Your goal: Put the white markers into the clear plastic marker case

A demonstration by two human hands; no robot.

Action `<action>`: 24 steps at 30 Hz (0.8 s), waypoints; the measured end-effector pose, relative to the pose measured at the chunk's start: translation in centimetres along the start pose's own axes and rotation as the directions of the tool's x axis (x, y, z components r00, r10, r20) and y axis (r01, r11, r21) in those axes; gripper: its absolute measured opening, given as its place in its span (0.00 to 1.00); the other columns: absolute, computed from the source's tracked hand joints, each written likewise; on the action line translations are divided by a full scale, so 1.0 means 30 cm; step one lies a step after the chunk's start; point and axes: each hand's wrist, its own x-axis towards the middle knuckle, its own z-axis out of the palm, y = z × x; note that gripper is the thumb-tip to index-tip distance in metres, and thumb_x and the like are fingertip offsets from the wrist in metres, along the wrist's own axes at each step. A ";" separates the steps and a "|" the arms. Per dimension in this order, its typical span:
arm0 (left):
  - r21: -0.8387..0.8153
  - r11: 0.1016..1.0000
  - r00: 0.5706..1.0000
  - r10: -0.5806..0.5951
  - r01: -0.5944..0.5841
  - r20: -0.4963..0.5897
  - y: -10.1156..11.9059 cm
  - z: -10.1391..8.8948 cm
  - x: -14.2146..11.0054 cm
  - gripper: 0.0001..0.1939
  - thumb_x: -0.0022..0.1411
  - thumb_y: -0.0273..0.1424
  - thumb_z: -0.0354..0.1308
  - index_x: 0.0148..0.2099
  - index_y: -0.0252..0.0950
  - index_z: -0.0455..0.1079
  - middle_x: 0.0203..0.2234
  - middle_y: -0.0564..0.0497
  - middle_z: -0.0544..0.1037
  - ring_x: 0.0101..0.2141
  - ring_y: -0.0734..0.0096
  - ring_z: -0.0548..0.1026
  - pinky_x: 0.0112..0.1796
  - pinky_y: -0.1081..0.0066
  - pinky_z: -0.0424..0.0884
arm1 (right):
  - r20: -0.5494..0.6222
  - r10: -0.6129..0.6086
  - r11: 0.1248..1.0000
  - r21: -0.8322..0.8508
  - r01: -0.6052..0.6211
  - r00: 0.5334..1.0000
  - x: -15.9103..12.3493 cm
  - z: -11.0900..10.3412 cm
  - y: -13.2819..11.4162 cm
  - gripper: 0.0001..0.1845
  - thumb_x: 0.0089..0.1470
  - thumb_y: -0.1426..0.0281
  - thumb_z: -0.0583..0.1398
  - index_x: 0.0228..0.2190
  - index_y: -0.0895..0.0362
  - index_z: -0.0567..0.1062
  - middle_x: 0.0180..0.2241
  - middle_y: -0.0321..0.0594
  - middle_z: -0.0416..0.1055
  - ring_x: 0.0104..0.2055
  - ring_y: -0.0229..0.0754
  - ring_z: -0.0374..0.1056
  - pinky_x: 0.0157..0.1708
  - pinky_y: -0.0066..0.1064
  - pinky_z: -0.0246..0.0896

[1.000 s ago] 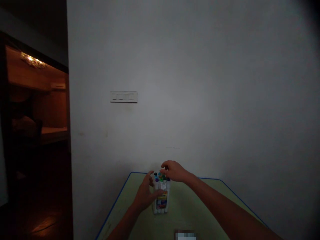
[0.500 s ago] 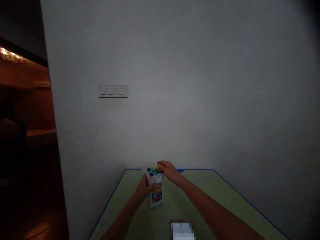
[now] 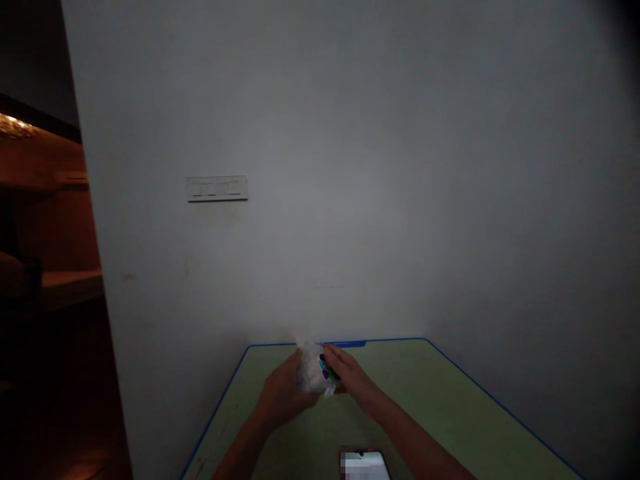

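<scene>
A clear pack of marker pens [image 3: 311, 371] with coloured caps is tipped over between my two hands, above a green table [image 3: 440, 407] with a blue edge. My left hand [image 3: 283, 395] grips the pack's left side. My right hand [image 3: 347, 375] is against the capped end of the pens on the right; coloured caps show just under its fingers. The pack is blurred and the room is dim.
A phone [image 3: 365, 465] lies at the near edge of the table. The table stands against a white wall with a switch plate [image 3: 217, 189]. A dark doorway and wooden shelves lie to the left.
The pack stood upright with its caps on top; now it is tipped sideways, caps towards my right hand. Both hands have stayed on it.
</scene>
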 end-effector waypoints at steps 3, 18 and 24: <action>0.176 0.982 0.994 0.059 -0.075 0.093 0.065 -0.028 0.030 0.31 0.42 0.35 0.62 0.51 0.37 0.65 0.44 0.38 0.75 0.42 0.43 0.73 0.42 0.53 0.67 | -0.005 0.028 0.985 0.168 -0.027 1.000 -0.021 -0.014 0.058 0.31 0.45 0.43 0.56 0.41 0.53 0.70 0.40 0.41 0.70 0.37 0.43 0.68 0.28 0.32 0.66; 0.662 0.622 0.875 0.079 -0.418 0.478 0.287 -0.076 0.207 0.29 0.39 0.30 0.61 0.48 0.31 0.68 0.42 0.35 0.73 0.43 0.44 0.72 0.45 0.49 0.64 | 0.046 0.379 0.510 0.823 -0.250 0.924 0.013 -0.102 0.207 0.23 0.58 0.52 0.50 0.33 0.61 0.70 0.24 0.40 0.73 0.21 0.39 0.67 0.24 0.33 0.66; 0.695 0.606 0.877 0.007 -0.386 0.481 0.229 -0.080 0.207 0.37 0.40 0.34 0.59 0.56 0.34 0.63 0.47 0.38 0.72 0.47 0.46 0.70 0.48 0.50 0.63 | -0.079 0.357 0.854 0.431 -0.291 0.931 0.055 -0.123 0.214 0.24 0.62 0.61 0.39 0.33 0.60 0.68 0.28 0.45 0.73 0.26 0.38 0.70 0.27 0.31 0.66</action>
